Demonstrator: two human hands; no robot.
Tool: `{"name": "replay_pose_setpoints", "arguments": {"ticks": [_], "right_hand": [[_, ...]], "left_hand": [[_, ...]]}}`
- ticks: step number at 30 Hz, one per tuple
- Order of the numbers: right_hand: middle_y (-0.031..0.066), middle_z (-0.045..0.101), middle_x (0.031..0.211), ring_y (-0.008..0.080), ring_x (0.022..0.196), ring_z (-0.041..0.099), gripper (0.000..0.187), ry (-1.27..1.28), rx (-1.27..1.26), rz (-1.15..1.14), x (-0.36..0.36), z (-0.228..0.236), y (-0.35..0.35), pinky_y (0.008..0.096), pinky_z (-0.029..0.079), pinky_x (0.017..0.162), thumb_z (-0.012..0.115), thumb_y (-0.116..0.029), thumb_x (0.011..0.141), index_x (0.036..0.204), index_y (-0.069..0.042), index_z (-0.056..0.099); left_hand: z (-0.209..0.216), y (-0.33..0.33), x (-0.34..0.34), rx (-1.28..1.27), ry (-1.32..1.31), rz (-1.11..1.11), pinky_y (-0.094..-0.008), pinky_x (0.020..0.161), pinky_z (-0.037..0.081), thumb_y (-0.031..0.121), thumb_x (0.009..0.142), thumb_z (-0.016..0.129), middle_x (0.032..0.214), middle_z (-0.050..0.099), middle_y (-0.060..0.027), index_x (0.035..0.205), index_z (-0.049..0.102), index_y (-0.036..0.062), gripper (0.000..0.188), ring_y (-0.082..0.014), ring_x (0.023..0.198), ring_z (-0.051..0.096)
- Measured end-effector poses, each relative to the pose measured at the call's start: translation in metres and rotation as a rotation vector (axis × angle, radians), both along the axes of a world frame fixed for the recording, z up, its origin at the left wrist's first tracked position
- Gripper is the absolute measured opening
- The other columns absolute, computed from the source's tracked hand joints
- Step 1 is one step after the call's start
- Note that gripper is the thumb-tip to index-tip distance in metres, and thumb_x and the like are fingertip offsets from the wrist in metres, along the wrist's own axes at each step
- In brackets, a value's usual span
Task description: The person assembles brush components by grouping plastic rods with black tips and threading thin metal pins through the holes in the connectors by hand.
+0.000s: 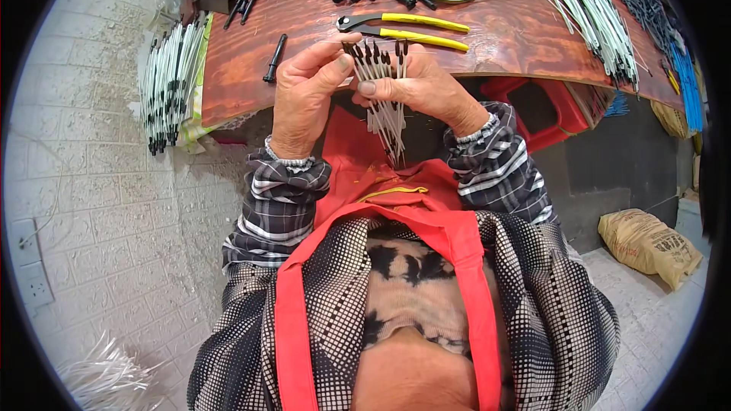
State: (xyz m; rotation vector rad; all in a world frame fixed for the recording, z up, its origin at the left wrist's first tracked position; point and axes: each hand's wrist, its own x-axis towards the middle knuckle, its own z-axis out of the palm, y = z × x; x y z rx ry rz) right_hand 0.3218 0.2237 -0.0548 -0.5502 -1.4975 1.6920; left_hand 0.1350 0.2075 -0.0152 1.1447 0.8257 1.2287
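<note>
White rods (384,99), black-tipped, form a small bundle held upright between both hands at the near edge of the worktop (251,68). Long axis of bundle runs near–far: black tips point far, toward the worktop; bare white ends point near, down toward the red apron (365,175).

Left hand (304,95): thumb and forefinger pinched on the tip end of the leftmost rods; the bundle lies just right of these fingers. Right hand (426,91): fingers clenched round the bundle's middle from the right, thumb across the front. Both hands touch the bundle; right carries most of it, left works at the tips.

Yellow-handled pliers (403,29) lie on the worktop just beyond the tips, handles pointing right, jaws left. One loose black pin (275,58) lies left of the left hand. More black-tipped rods (169,84) are stacked at far left.
</note>
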Motion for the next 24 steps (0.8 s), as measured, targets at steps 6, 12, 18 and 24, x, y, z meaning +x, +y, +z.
{"name": "replay_pose_setpoints", "arguments": {"ticks": [6,12,18,24], "right_hand": [[0.0023,0.069,0.085,0.0098,0.077,0.063,0.022,0.012,0.05,-0.012,0.004,-0.001,0.003,0.0255,0.051,0.069,0.07,-0.022,0.089,0.101,-0.003,0.067],[0.0019,0.068,0.083,0.0092,0.076,0.062,0.024,-0.001,0.076,-0.053,0.004,-0.001,0.004,0.0253,0.051,0.068,0.07,-0.025,0.089,0.096,-0.002,0.068],[0.0016,0.067,0.081,0.0088,0.073,0.061,0.025,0.042,0.092,-0.091,0.002,-0.003,0.004,0.0256,0.052,0.066,0.07,-0.026,0.09,0.095,-0.002,0.068],[0.0003,0.066,0.081,0.0082,0.075,0.061,0.022,0.046,0.103,-0.113,-0.001,-0.006,0.001,0.0254,0.052,0.067,0.069,-0.024,0.09,0.097,-0.002,0.068]], "left_hand": [[0.011,0.004,0.003,0.073,0.166,-0.036,-0.0215,0.07,0.051,0.007,0.089,0.067,0.094,0.068,-0.0025,0.118,0.065,-0.0004,0.03,-0.0078,0.078,0.061],[0.014,0.001,0.015,0.072,0.158,0.012,-0.0229,0.07,0.053,0.005,0.088,0.067,0.093,0.069,-0.0042,0.115,0.066,-0.0019,0.028,-0.0096,0.077,0.063],[0.003,0.003,0.013,0.002,0.089,0.012,-0.0234,0.065,0.054,0.001,0.087,0.067,0.09,0.069,-0.0069,0.107,0.067,-0.004,0.021,-0.0116,0.072,0.064],[0.003,0.0,0.014,0.004,0.069,0.049,-0.0225,0.062,0.054,0.0,0.085,0.067,0.087,0.07,-0.0082,0.103,0.067,-0.0043,0.018,-0.0118,0.068,0.064]]}}
